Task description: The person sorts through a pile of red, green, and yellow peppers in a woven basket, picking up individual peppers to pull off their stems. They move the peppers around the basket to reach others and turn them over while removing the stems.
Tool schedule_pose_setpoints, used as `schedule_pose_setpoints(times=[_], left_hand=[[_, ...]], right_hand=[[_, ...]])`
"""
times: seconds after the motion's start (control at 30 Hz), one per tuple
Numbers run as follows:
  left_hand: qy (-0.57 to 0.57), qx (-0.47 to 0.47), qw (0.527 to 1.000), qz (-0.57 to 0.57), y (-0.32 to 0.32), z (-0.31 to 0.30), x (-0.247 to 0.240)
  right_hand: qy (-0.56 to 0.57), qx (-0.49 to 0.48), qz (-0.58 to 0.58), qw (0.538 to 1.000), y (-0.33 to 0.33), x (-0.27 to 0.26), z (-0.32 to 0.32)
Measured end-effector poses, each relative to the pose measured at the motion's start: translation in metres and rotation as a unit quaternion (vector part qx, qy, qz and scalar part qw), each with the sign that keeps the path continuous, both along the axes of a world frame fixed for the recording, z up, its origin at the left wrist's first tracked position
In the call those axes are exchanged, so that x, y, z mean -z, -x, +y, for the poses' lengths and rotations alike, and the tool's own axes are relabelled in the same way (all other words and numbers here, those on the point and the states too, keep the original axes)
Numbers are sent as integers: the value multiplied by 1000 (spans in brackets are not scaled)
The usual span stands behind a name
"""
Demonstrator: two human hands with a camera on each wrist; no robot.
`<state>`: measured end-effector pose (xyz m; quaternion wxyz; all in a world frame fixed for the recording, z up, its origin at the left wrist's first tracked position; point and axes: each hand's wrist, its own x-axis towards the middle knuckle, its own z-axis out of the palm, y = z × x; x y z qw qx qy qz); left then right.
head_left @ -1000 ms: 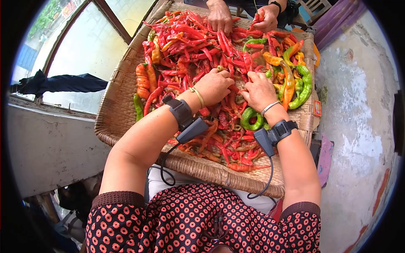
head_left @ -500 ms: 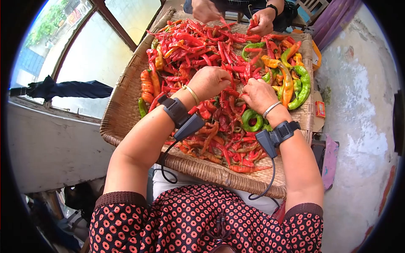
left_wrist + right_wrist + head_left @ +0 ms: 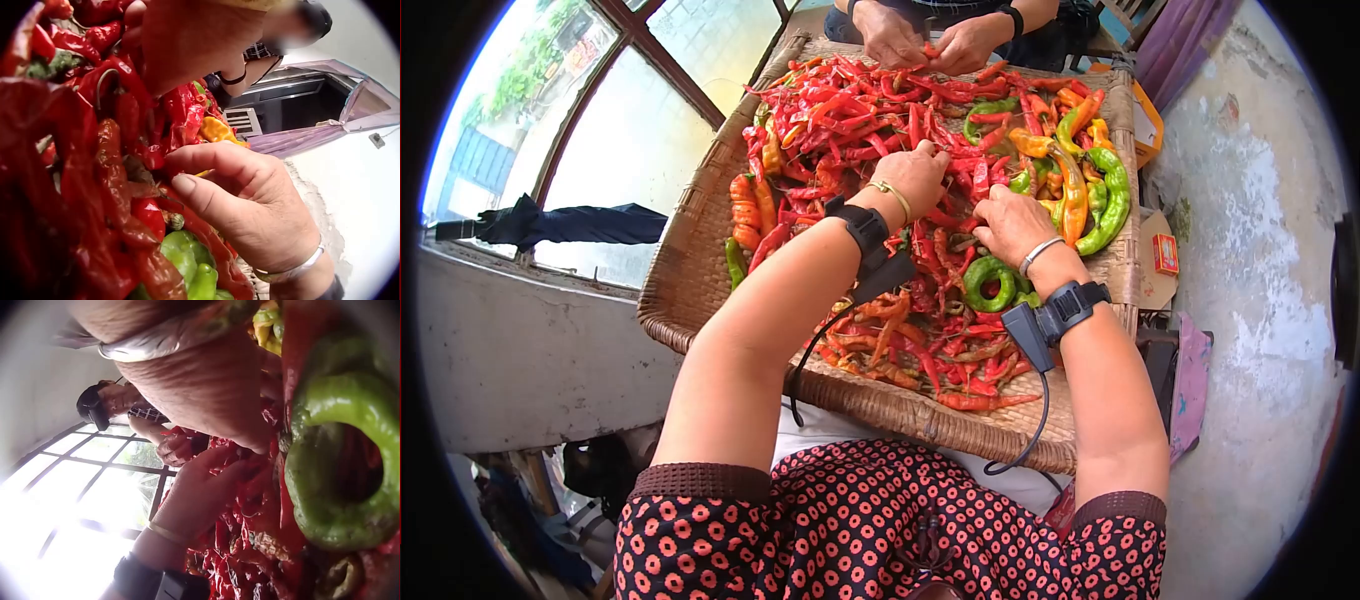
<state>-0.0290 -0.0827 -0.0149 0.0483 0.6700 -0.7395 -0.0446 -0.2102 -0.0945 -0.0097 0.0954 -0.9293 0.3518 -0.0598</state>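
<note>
While our left hand [image 3: 915, 180] reaches among the red chili peppers [image 3: 840, 130], its grip unclear to us, our right hand [image 3: 1015, 225] curves loosely, thumb and forefinger slightly parted, near a curled green pepper [image 3: 989, 284]. The peppers fill our woven tray [image 3: 685, 275]; across it, another person's hands [image 3: 968, 42] meet.

basket [image 3: 676, 265]: matt woven cane, rough | peppers [image 3: 1114, 205]: glossy, smooth | curtain [image 3: 1185, 48]: cloth
</note>
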Motion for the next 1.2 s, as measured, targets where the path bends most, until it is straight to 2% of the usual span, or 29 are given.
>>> schedule_pose_setpoints(times=[0.13,0.3,0.37,0.43,0.47,0.5,0.57,0.6,0.63,0.7,0.73,0.8,0.83,0.9,0.93,1.03,1.07,1.1,1.13,1.17,1.2], left_hand=[[-30,7,1000,-2,3,7,-2],[-28,131,989,68,-3,25,-9],[-9,146,987,71,-3,28,-6],[-48,103,972,206,-4,37,-12],[-24,70,959,274,-5,43,-13],[-24,70,959,275,-7,45,-16],[-76,-16,926,370,-12,50,-22],[-92,-35,910,402,-17,50,-22],[-92,-36,910,404,-20,51,-22],[-112,-140,797,576,-23,51,-22],[-85,-124,769,622,-25,49,-20],[-62,-93,757,644,-27,47,-26],[-37,-62,746,663,-28,46,-30],[-44,-40,742,668,-32,46,-36],[-36,-32,731,681,-32,47,-40],[-26,-31,725,687,-32,47,-36],[-6,-30,763,646,-33,47,-31],[13,-28,798,602,-34,46,-26],[13,-29,797,603,-34,46,-23],[20,-25,826,563,-36,45,-21],[28,-20,852,522,-37,44,-20]], right_hand=[[-30,21,-23,999,-2,2,2],[-55,36,-60,996,-4,8,0],[-63,68,-80,992,-5,6,2],[-77,68,-102,990,-7,10,0],[-90,69,-124,986,-8,12,-2],[-89,68,-123,986,-7,9,-4],[-200,127,-195,952,-6,3,-10],[-203,114,-240,942,-5,1,-13],[-257,132,-266,920,-1,-3,-17],[-372,146,-413,818,2,-13,-22],[-373,148,-411,819,0,-17,-21],[-365,170,-566,719,-6,-26,-18],[-366,170,-565,720,-4,-20,-19],[-257,144,-408,864,-3,-12,-20],[-232,130,-333,905,-3,-14,-16],[-183,-5,-229,956,-14,-15,-1],[-18,-82,-196,977,-17,-7,2],[-19,-82,-195,977,-20,-3,8],[-2,-85,-145,986,-22,-1,14],[16,-89,-94,991,-24,1,18],[4,-92,-103,990,-25,2,20]])
